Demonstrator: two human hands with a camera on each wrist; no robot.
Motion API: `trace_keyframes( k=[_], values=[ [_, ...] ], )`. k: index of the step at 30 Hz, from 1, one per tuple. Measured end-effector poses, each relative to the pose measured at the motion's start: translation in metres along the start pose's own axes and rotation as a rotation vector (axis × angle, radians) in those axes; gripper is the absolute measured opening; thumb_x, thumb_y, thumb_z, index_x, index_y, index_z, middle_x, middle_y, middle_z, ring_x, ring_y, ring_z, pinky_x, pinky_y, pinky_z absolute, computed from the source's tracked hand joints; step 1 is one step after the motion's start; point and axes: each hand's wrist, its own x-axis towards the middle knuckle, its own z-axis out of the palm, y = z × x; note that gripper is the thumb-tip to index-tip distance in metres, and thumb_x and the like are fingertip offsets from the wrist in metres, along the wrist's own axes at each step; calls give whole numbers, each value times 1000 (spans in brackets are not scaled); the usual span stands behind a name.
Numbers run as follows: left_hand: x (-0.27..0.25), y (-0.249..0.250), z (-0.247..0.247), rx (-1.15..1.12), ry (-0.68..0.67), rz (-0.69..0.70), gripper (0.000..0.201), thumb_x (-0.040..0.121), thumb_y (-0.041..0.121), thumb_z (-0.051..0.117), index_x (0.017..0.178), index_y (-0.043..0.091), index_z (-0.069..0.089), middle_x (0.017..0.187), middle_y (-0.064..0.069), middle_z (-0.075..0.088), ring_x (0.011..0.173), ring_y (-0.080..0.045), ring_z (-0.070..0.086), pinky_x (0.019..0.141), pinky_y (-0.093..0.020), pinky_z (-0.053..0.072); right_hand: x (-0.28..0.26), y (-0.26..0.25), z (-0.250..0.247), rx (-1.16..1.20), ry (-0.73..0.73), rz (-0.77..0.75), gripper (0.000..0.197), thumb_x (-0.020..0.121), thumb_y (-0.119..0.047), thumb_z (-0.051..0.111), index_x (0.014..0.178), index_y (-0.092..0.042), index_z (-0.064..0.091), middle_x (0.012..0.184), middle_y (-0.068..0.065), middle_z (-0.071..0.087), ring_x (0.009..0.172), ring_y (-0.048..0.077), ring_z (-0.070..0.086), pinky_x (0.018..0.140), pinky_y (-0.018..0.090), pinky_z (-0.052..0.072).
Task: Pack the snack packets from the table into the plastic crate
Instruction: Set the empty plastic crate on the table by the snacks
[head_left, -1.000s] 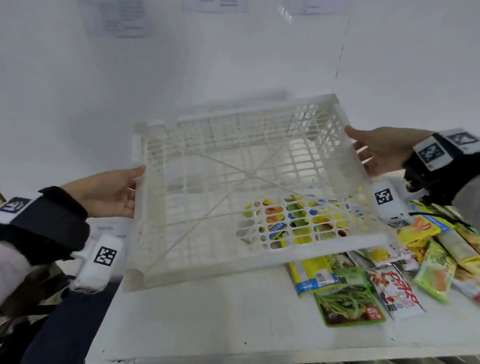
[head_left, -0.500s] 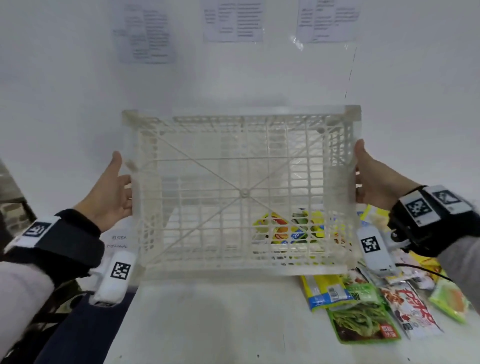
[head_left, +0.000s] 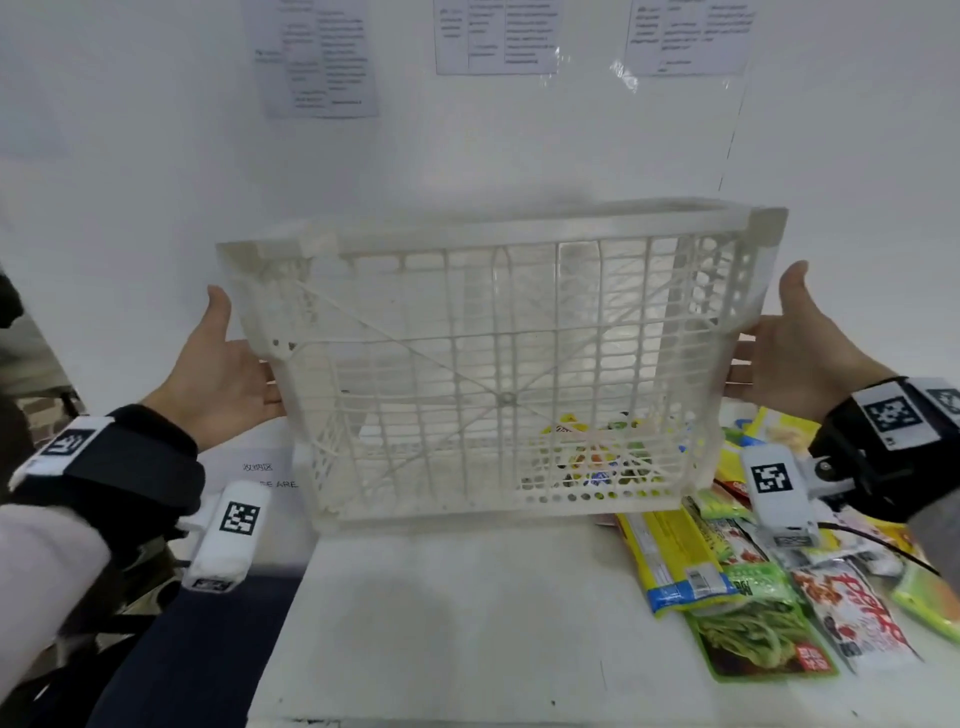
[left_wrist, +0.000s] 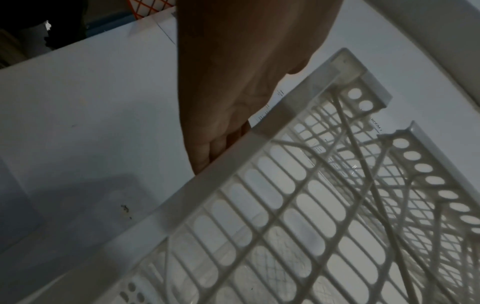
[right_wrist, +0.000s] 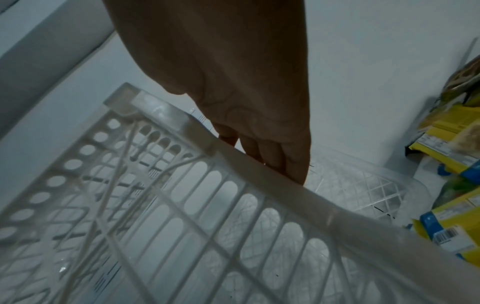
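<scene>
A white lattice plastic crate (head_left: 493, 364) is held off the white table (head_left: 467, 623), tipped so its ribbed bottom faces me. My left hand (head_left: 228, 374) grips its left side, thumb up. My right hand (head_left: 800, 353) grips its right side the same way. In the left wrist view the fingers (left_wrist: 205, 156) of that hand (left_wrist: 233, 102) pass behind the crate's thick rim (left_wrist: 285, 123). The right wrist view shows my right hand (right_wrist: 246, 102) hooked over the rim (right_wrist: 259, 170) too. Several snack packets (head_left: 753, 597) lie on the table at the right, partly behind the crate.
A green packet (head_left: 758, 629) and a red-lettered one (head_left: 852, 613) lie nearest the front right. A printed label sheet (head_left: 260, 475) lies at the table's left edge, where the top ends. Papers (head_left: 322, 62) hang on the wall behind. A clear lattice piece (right_wrist: 363, 191) lies by the packets.
The crate has swung up from a low tilt until its bottom faces me and is squarer to the view. Both hands rose with it, thumbs now pointing up.
</scene>
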Motion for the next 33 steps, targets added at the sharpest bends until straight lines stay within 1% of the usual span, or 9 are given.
trace_keyframes(
  k=[4, 9, 12, 13, 16, 22, 26, 30, 33],
  values=[
    [4, 3, -12, -15, -79, -3, 70, 84, 72, 33, 132, 26, 55, 129, -5, 60, 101, -27, 65, 91, -46, 44, 0, -1, 4, -8, -25, -20, 95, 77, -83, 9, 108, -12, 65, 111, 14, 67, 103, 32, 61, 84, 43, 47],
    [5, 7, -31, -134, -167, 33, 60, 94, 61, 23, 134, 28, 52, 144, -6, 45, 121, -32, 53, 94, -54, 39, -7, -8, 8, 33, -140, -76, 92, 68, -85, 17, 113, -25, 69, 125, 9, 62, 112, 32, 60, 89, 49, 49],
    [2, 8, -35, -300, -391, 32, 80, 91, 67, 2, 144, 17, 37, 152, -15, 13, 140, -37, 14, 110, -60, 7, -12, -9, 13, 3, -201, -78, 79, 74, -83, 14, 110, -37, 68, 117, 3, 66, 104, 25, 64, 82, 45, 53],
    [-1, 10, -33, -294, -380, 30, 82, 89, 72, 6, 145, 18, 35, 153, -15, 15, 141, -38, 11, 110, -62, 3, -13, -9, 14, -4, -208, -67, 79, 76, -82, 12, 105, -37, 70, 115, 2, 67, 100, 24, 66, 81, 44, 54],
    [3, 17, -41, -158, -222, 44, 77, 81, 79, 34, 137, 29, 49, 143, -6, 46, 130, -33, 43, 102, -61, 26, -16, -7, 17, 15, -218, -24, 81, 75, -83, 15, 108, -33, 71, 124, 5, 62, 104, 29, 63, 81, 47, 53],
    [2, 18, -52, -276, -410, -1, 77, 83, 73, 45, 143, 25, 39, 149, -7, 36, 133, -32, 37, 105, -55, 30, -21, -4, 20, 26, -170, 78, 89, 70, -88, 20, 97, -23, 76, 114, 12, 68, 98, 34, 67, 77, 53, 54],
    [1, 19, -57, -68, -207, 59, 85, 59, 80, 61, 127, 29, 60, 136, -5, 54, 119, -30, 56, 97, -54, 36, -29, -4, 21, -85, -152, 148, 95, 50, -88, 35, 90, -13, 77, 109, 17, 69, 95, 41, 66, 72, 54, 56],
    [0, 13, -65, -25, -243, 54, 81, 65, 82, 54, 126, 30, 60, 134, -6, 56, 116, -32, 58, 86, -55, 50, -31, -2, 24, -116, -117, 104, 85, 75, -83, 24, 69, -16, 76, 70, 9, 71, 61, 28, 70, 48, 38, 55],
    [1, 12, -75, -32, -259, 19, 80, 69, 84, 48, 129, 31, 57, 135, -7, 55, 118, -35, 56, 85, -62, 47, -28, 1, 26, -87, -161, 66, 82, 79, -78, 17, 89, -22, 76, 94, 12, 72, 78, 28, 72, 56, 40, 58]
  ],
)
